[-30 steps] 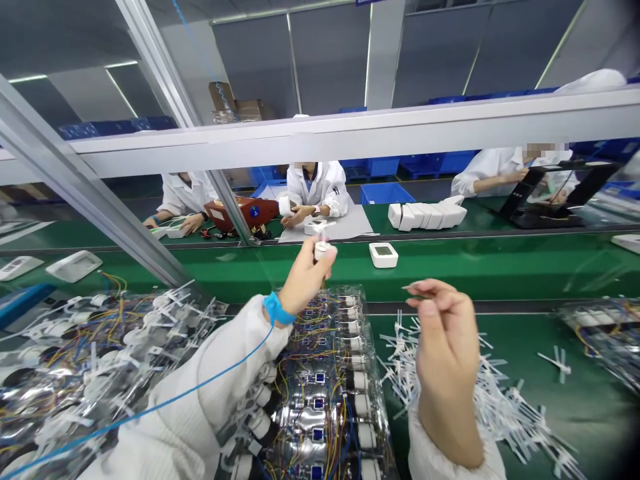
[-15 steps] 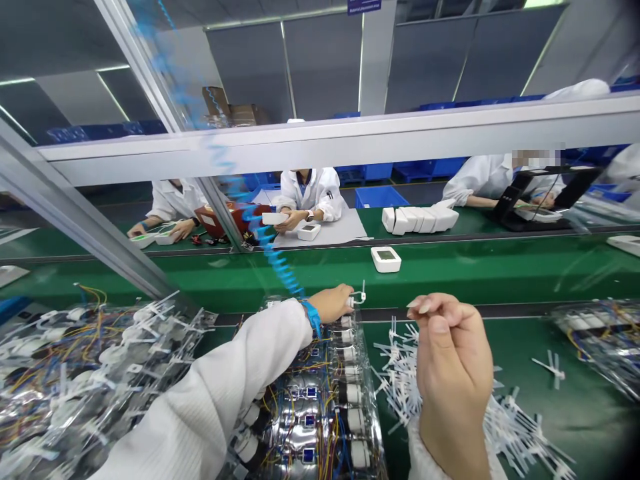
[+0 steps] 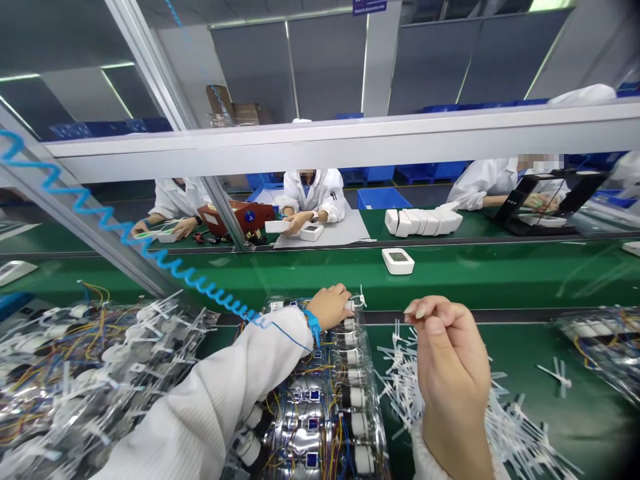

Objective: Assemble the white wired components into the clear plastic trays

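My left hand (image 3: 329, 307), with a blue band at the wrist, reaches over the far end of a clear plastic tray (image 3: 383, 433). Its fingers close on a white cylindrical part (image 3: 351, 305) in the tray's right row. A white cable tie (image 3: 361, 297) stands up beside that part. Wires and small boards fill the tray. My right hand (image 3: 453, 360) is raised above a pile of white cable ties (image 3: 517, 433), thumb and fingers pinched together. Anything between those fingertips is too small to make out.
Trays of wired parts with cable ties (image 3: 100, 373) lie at left; another tray (image 3: 600, 333) is at right. A white device (image 3: 398, 261) sits on the green conveyor (image 3: 320, 270). A blue coiled hose (image 3: 170, 263) hangs across the left. Co-workers in white coats sit opposite, behind a metal frame.
The blue coiled hose has swung left and nearer. My left hand has settled slightly lower at the white part. The white device sits a little further right. My right hand keeps its pinch.
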A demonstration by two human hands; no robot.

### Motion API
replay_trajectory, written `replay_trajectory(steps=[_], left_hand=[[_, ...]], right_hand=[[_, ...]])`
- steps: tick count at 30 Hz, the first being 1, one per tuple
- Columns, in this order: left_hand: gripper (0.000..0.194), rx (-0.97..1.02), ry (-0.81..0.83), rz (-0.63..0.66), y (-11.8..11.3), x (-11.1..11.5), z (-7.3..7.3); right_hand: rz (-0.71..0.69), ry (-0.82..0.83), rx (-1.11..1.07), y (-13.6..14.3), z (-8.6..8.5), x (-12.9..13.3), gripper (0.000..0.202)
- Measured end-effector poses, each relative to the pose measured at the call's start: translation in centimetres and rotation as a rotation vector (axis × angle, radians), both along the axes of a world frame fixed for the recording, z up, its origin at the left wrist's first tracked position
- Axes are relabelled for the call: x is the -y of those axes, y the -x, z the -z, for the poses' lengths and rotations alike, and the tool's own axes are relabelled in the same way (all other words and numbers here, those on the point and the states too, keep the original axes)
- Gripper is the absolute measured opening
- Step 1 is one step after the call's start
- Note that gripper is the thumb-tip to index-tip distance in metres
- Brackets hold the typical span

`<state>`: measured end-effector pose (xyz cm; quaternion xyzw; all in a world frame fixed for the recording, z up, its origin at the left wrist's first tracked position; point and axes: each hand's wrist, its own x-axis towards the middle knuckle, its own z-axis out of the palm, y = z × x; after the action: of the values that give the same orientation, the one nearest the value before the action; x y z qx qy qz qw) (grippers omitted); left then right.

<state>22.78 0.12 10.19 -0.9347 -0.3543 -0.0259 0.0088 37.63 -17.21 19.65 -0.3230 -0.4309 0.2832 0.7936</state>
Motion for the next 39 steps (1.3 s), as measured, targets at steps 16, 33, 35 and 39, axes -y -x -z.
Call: replay_trajectory(steps=[16, 33, 35, 39], left_hand=[[0.034, 0.034, 0.048, -0.006, -0.2, -0.9, -0.3], [0.044, 0.234, 0.343, -0.214, 16.7, -4.9, -12.7], [0.047, 0.252, 0.361, -0.328, 20.5, -4.7, -11.5], [0.043, 0.281, 0.473, -0.45, 24.3, -2.5, -6.6]], right_hand=[[-0.035, 0.029, 0.049, 0.1, 0.6, -0.6, 0.012], [0.15, -0.397, 0.282, -0.2, -0.2, 0.9, 0.019], [0.123, -0.391, 0.325, -0.2, -0.1, 1.2, 0.022], [0.016, -0.344, 0.297, -0.3, 1.0, 1.2, 0.025]])
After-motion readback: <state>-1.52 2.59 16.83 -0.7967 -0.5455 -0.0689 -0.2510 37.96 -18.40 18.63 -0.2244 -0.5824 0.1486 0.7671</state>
